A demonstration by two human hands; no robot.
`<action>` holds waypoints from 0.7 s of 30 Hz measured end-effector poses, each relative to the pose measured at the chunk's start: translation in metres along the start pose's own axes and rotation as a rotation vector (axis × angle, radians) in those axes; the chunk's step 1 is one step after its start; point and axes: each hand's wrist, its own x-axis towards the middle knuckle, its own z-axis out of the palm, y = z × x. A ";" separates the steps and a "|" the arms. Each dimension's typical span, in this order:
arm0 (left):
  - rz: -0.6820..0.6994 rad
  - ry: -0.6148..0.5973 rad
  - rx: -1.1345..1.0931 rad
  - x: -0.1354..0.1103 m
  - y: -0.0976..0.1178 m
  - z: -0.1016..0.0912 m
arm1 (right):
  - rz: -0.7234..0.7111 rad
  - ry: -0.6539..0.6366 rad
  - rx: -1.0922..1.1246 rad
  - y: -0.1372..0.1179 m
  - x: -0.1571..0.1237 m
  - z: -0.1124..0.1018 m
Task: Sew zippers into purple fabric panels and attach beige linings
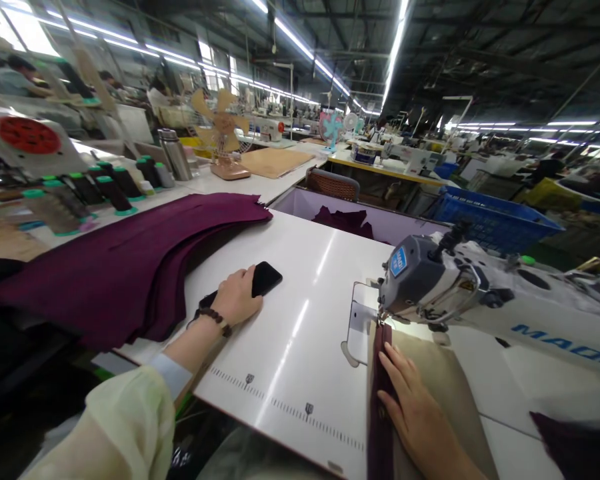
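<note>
My left hand rests curled over a black phone lying on the white sewing table, beside a stack of dark purple fabric. A beaded bracelet sits on that wrist. My right hand lies flat, fingers stretched out, on a strip of purple fabric and a tan cloth just in front of the sewing machine. The strip runs up under the machine's head.
Thread cones and a beige fan stand at the back left. A blue crate sits behind the machine. A purple-lined bin holds more fabric. People work at far benches.
</note>
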 end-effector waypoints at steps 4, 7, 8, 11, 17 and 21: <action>-0.002 -0.014 -0.053 -0.001 -0.003 -0.002 | -0.011 0.001 -0.016 0.001 0.000 0.001; 0.025 -0.058 -0.135 0.001 -0.018 -0.008 | -0.013 -0.009 0.002 0.002 0.000 0.001; 0.020 -0.070 -0.163 0.003 -0.024 -0.011 | -0.010 -0.013 0.011 0.002 0.000 0.001; -0.035 -0.084 -0.236 0.012 -0.041 -0.015 | -0.010 -0.020 0.039 0.001 0.001 0.000; -0.063 -0.099 -0.307 0.030 -0.049 -0.014 | -0.023 -0.027 0.054 0.001 0.002 -0.002; -0.049 -0.101 -0.314 0.030 -0.042 -0.013 | -0.016 -0.047 0.078 0.002 0.002 -0.002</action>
